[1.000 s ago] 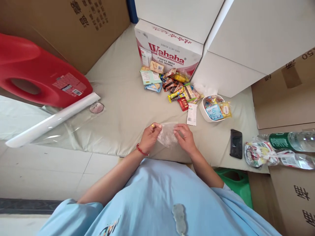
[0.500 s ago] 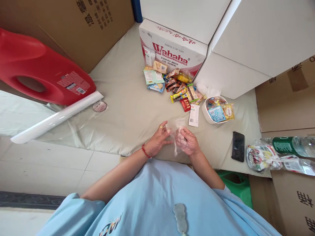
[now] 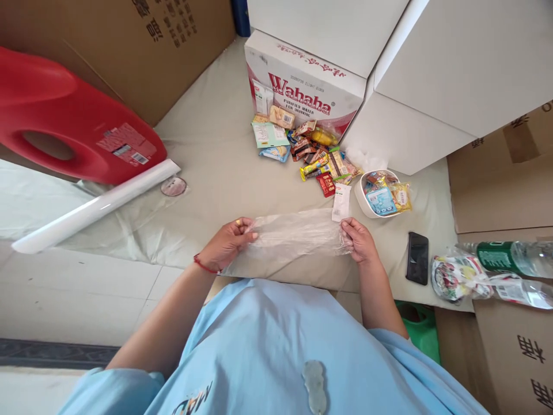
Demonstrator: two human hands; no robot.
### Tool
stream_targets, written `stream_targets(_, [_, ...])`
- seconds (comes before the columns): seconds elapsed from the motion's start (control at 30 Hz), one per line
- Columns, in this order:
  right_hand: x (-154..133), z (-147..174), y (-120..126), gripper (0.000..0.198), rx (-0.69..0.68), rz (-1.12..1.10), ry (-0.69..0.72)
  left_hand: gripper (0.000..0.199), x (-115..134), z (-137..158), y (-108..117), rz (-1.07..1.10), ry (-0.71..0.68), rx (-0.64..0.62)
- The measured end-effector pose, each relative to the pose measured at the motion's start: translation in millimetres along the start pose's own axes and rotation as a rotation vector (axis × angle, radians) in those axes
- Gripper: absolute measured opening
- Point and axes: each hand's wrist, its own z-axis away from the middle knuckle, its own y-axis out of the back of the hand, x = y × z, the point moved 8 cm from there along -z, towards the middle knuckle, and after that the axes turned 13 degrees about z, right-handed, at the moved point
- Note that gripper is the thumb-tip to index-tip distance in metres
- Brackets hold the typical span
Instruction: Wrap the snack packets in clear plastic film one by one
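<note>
My left hand (image 3: pixel 228 245) pinches one end of the clear plastic (image 3: pixel 298 233) between thumb and fingers and my right hand (image 3: pixel 359 239) grips the other, so it spans the gap between them, wrinkled lengthwise, over the near edge of the cloth (image 3: pixel 207 190) and just in front of my shirt (image 3: pixel 268 340). Beyond it, by my right hand, is a white packet (image 3: pixel 341 199), though I cannot tell whether the two touch. The snack pile (image 3: pixel 309 147) lies farther back against the Wahaba box (image 3: pixel 302 86), with the filled tub (image 3: pixel 366 206) to its right and my phone (image 3: pixel 417 258) nearer me.
</note>
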Motion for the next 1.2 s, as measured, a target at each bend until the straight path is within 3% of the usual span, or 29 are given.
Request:
stream_targets(0.1, [7.8,-6.1,-1.7,0.044,0.042,0.020,0.004,0.038,17.4,13.7,31.6,-0.242,-0.202,0.302])
stream_targets(0.2, [11.1,-12.5,-5.3,0.046,0.087,0.038,0.014,0.029,33.6,40.5,22.9,-0.321,-0.371,0.462])
stream_targets(0.27, [10.8,-16.6,-7.1,0.047,0.097,0.037,0.020,0.020,40.7,51.8,-12.9,-0.410,-0.501,0.332])
stream_targets(0.37, [8.4,-21.7,-7.7,0.048,0.096,0.024,0.025,0.018,35.3,58.3,-90.2,-0.639,-0.718,-0.116])
stream_targets(0.47, [5.1,-24.1,-4.3,0.048,0.115,-0.010,0.023,0.023,13.1,42.4,-125.2,-0.780,-0.724,-0.257])
stream_targets(0.57, [-0.3,-21.3,4.2,0.050,0.158,-0.109,0.068,0.033,-6.1,23.2,-132.8,-0.847,-0.673,-0.285])
stream_targets(0.7, [-1.1,-9.1,18.2,0.051,0.192,-0.184,0.123,0.053,-12.3,22.4,-132.0,-0.844,-0.718,-0.302])
stream_targets(0.8, [4.8,2.8,27.5,0.047,0.235,-0.172,0.130,0.047,-11.4,26.8,-133.0,-0.855,-0.752,-0.318])
stream_targets(0.93, [20.7,19.9,32.8,0.055,0.365,-0.056,0.043,0.031,-6.3,20.6,-126.4,-0.803,-0.718,-0.214])
stream_targets(1.07, [36.8,32.3,8.7,0.059,0.343,0.181,-0.055,0.029,-10.8,13.5,-130.4,-0.910,-0.679,-0.204])
stream_targets(1.2, [41.9,33.5,-20.7,0.066,0.265,0.354,-0.001,0.022,-17.2,8.8,-136.2,-0.985,-0.624,-0.218])
